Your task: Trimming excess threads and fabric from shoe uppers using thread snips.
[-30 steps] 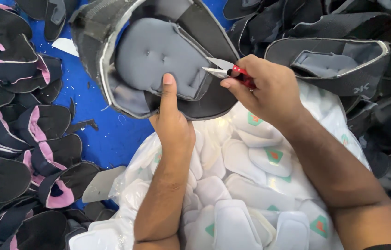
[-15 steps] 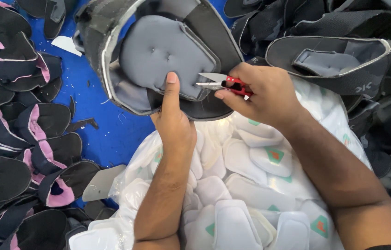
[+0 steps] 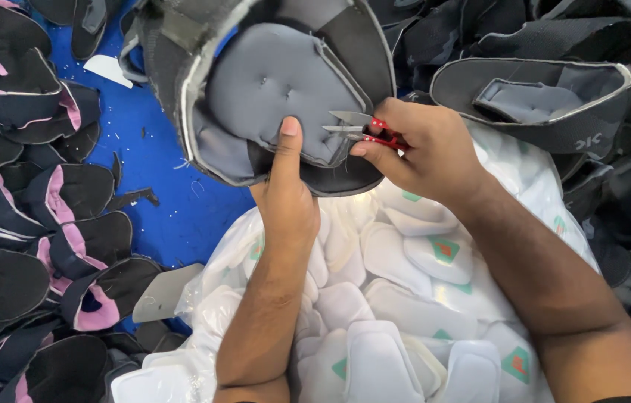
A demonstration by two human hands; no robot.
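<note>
My left hand (image 3: 286, 198) grips the lower edge of a dark grey shoe upper (image 3: 271, 89), thumb pressed flat on its padded grey lining. My right hand (image 3: 424, 153) holds small red-handled thread snips (image 3: 360, 128), their blades open and pointing left at the lining's right edge, just beside my left thumb. The upper lies tilted over the blue surface and the bag below my arms.
A clear plastic bag of white foam pads with green and red marks (image 3: 405, 298) lies under my forearms. Black and pink shoe pieces (image 3: 24, 224) are heaped at the left on the blue table (image 3: 159, 186). Grey and black uppers (image 3: 539, 97) pile up at the right.
My right hand has moved the snips left and down along the lining's edge, toward my left thumb. The blades now stand apart. My left hand has kept its grip.
</note>
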